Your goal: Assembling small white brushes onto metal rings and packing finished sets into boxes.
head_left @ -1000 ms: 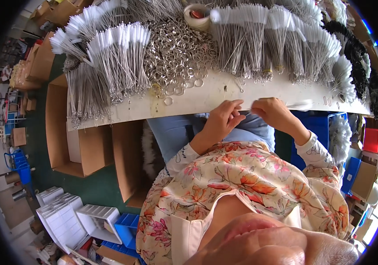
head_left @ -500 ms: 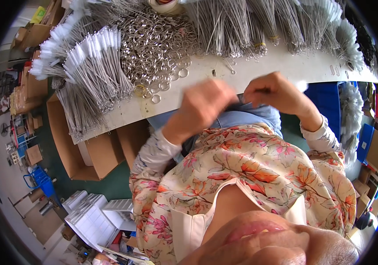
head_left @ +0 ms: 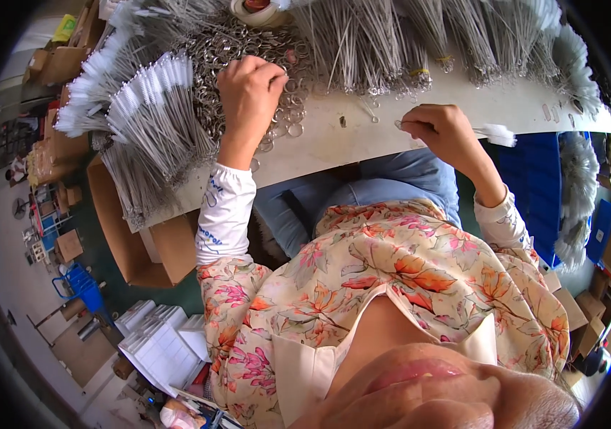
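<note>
My left hand (head_left: 250,100) reaches over the heap of metal split rings (head_left: 241,44), its fingers curled down among them; what they pinch, if anything, is hidden. At the table's front edge my right hand (head_left: 443,134) is closed around a thin wire-handled brush (head_left: 497,134). The white bristle end sticks out to the right of that hand, and a small wire loop shows by the fingertips on the left. Beside my left hand lies a bundle of similar white-tipped wire brushes (head_left: 159,121).
More brush bundles (head_left: 363,50) line the back of the white table (head_left: 320,136). A roll of tape (head_left: 259,11) sits behind the rings. Below the left edge stands a cardboard box (head_left: 137,247); at the right, a blue bin (head_left: 530,186) with brushes (head_left: 575,186) alongside.
My left hand has moved from beside my right hand, up and left to the ring heap. My right hand has shifted slightly, and the brush in it now shows plainly.
</note>
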`<state>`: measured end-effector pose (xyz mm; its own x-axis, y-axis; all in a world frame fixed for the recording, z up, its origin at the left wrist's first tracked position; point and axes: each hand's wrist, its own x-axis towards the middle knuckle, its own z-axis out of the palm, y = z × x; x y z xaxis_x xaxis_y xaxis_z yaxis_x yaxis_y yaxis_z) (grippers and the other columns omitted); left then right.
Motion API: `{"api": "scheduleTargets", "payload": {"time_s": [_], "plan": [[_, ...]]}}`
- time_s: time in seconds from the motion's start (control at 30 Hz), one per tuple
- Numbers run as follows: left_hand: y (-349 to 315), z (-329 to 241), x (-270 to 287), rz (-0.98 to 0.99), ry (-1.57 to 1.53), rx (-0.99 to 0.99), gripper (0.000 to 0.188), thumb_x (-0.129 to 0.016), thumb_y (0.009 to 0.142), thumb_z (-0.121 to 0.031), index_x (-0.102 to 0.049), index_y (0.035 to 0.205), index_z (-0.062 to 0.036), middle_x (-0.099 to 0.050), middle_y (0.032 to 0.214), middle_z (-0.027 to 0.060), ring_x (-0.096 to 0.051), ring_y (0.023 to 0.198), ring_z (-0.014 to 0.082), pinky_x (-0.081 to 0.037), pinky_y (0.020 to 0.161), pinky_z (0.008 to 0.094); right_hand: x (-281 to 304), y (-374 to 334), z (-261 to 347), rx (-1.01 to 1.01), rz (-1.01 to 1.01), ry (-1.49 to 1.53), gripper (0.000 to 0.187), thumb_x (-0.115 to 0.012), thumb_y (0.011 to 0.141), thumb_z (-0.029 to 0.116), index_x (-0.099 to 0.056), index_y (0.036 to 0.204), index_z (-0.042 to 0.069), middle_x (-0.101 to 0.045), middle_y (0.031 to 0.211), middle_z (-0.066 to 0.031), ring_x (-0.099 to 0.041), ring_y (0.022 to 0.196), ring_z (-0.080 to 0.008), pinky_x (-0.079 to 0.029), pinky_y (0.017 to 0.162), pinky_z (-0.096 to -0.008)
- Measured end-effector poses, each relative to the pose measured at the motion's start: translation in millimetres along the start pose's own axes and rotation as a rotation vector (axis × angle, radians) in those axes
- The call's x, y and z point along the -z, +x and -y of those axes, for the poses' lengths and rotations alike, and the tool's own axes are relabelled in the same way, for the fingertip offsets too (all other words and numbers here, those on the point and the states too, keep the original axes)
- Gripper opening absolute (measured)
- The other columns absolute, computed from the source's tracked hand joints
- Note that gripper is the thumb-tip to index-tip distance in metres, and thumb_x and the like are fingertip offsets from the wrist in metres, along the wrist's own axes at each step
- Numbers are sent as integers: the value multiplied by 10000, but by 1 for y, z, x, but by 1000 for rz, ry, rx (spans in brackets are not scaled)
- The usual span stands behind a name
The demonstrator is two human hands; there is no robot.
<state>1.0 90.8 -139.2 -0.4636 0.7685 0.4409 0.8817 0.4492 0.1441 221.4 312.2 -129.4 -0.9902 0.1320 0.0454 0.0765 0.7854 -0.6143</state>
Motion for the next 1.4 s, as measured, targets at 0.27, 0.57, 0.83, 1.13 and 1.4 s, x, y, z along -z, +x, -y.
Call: {"api": "scheduleTargets", "payload": {"time_s": [0.27,0.57,0.83,1.13,1.4], "plan": [[-21,-3,24,-325,-284,429,159,-677,808,-170,-657,835,-14,-641,747,34,-536,601,65,-422,542,230,2,55,71,188,12,527,108,-637,799,107,-651,843,10,-603,725,-80,-574,599,-149,-455,564,-264],[-17,-87,54,-458,-1626,638,150,-528,926,-176,-540,916,-26,-544,748,23,-452,591,68,-397,548,200,-11,61,109,223,-165,877,127,-666,803,120,-670,861,6,-618,947,-80,-622,783,-163,-495,684,-258],[-26,-98,63,-548,-1161,401,93,-536,889,-6,-570,969,29,-632,903,91,-566,749,91,-473,688,229,-20,50,115,470,-297,666,116,-697,710,17,-685,823,43,-636,932,-45,-638,783,-190,-524,646,-272],[-36,-84,96,-323,-1240,301,261,-617,769,118,-600,1023,59,-620,1015,149,-620,902,169,-540,772,261,-18,55,109,784,-496,204,189,-688,578,42,-677,760,91,-641,877,22,-638,688,-152,-515,557,-247],[-40,-85,98,-340,-1170,375,277,-604,753,105,-606,1028,71,-636,996,146,-639,836,160,-536,742,247,-11,59,116,682,-288,492,130,-686,662,16,-677,788,46,-633,849,-19,-626,660,-193,-513,554,-259]]}}
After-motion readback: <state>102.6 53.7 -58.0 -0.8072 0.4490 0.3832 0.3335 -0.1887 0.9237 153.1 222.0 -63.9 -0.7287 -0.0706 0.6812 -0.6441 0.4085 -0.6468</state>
